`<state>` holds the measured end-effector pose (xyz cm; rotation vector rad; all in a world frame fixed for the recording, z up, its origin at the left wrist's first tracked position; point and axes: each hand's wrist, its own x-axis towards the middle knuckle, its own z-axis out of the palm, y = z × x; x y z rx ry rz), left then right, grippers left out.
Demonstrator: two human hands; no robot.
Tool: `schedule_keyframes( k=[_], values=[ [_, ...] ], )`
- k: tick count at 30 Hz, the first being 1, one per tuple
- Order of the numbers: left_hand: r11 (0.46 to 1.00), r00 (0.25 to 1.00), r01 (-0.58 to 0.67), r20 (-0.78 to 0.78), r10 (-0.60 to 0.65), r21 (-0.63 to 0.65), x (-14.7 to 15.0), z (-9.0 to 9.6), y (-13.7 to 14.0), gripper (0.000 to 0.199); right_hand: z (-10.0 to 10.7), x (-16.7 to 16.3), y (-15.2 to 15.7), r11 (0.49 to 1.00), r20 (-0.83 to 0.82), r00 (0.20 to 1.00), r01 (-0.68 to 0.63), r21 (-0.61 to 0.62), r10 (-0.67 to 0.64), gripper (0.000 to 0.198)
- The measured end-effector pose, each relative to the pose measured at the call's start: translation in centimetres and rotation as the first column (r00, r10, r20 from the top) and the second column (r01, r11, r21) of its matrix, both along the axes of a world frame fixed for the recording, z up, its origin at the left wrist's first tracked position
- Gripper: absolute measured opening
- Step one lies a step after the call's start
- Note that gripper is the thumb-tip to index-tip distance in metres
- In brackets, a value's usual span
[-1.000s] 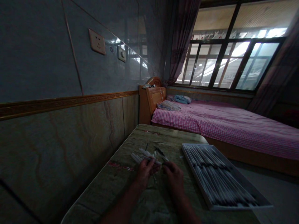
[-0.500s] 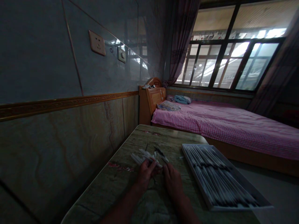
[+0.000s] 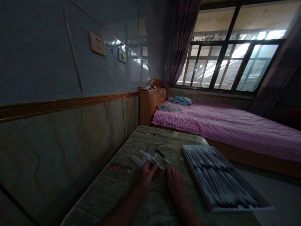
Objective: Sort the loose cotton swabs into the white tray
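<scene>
My left hand (image 3: 147,174) is closed, thumb and fingers pinching a slim whitish stick (image 3: 158,165) that looks like a pen barrel. The stick points right, toward my right hand (image 3: 173,180), whose fingers are curled together near its end; what they hold is too dark and small to make out. Just beyond my left hand lies a loose pile of translucent white tubes (image 3: 138,160). Several small black pieces (image 3: 160,153) lie on the table past both hands. Right of my right hand is a shallow white tray (image 3: 196,180) filled with rows of thin white sticks with black ends.
The green-brown table (image 3: 127,188) with rounded corners runs along a tiled wall (image 3: 94,135) on the left. Beyond it stands a bed (image 3: 211,122) with a pink checked sheet and a wooden headboard (image 3: 156,99). The tray's near right corner reaches past the table's edge.
My right hand has shifted very slightly to the right, away from my left hand. The pile and the tray stay where they were.
</scene>
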<state>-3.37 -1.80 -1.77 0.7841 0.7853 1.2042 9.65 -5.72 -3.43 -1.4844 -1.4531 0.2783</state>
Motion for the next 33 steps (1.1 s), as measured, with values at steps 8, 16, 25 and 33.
schedule_keyframes(
  k=[8,16,25,33],
  values=[
    [1.0,1.0,-0.012,0.026,0.013,-0.027,0.0,0.1,0.2,0.049,0.2,0.0,-0.1,0.999,0.015,0.999,-0.034,-0.01,0.034,0.028],
    [0.999,0.999,-0.038,-0.027,0.038,-0.025,0.0,0.0,0.3,0.049,0.4,-0.3,-0.1,0.999,-0.043,0.999,-0.01,-0.042,0.008,0.03],
    [0.998,0.992,-0.027,-0.119,0.033,0.051,0.4,0.2,0.1,0.049,0.6,-0.3,0.0,0.997,-0.126,0.99,-0.068,-0.038,0.062,0.03],
    [0.896,0.87,-0.336,-0.269,0.414,0.292,-2.3,0.7,1.6,0.018,0.7,0.8,0.9,0.983,-0.346,0.92,0.165,-0.082,-0.183,0.041]
  ],
)
